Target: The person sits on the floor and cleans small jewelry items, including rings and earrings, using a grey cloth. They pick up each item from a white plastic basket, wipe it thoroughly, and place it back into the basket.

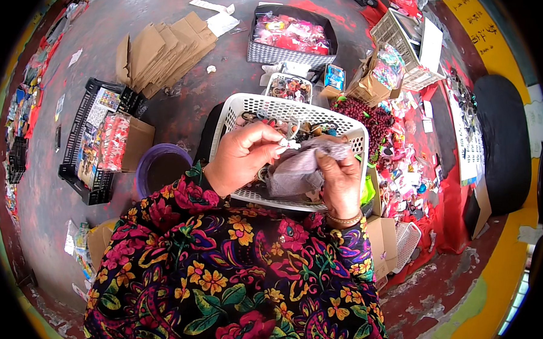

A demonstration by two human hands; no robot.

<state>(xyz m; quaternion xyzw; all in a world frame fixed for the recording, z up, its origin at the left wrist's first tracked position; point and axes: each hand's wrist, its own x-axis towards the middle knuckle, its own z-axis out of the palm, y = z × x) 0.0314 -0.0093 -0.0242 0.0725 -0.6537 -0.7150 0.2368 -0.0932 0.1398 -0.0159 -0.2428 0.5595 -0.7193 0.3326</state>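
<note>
Over a white perforated plastic basket [365, 143], my left hand [238, 159] is closed, thumb and forefinger pinching a small white piece [289, 144] whose kind is too small to make out. My right hand [342, 181] grips a thin greyish-mauve cloth [295, 173], its thumb pressed on top. The cloth drapes across the basket's middle and hides part of what lies inside. Around it show several dark hair-tie-like loops and small trinkets [325, 128]. The white piece lies against the cloth's upper left edge; whether they are joined I cannot tell.
Beyond the basket stand a smaller white basket [289, 77] of trinkets and a checked box [291, 56] of pink packets. Flattened cardboard [167, 50], a black crate [79, 125] and a purple bucket [143, 175] are left. Dark red beads [366, 118] and a cardboard box [381, 244] lie right.
</note>
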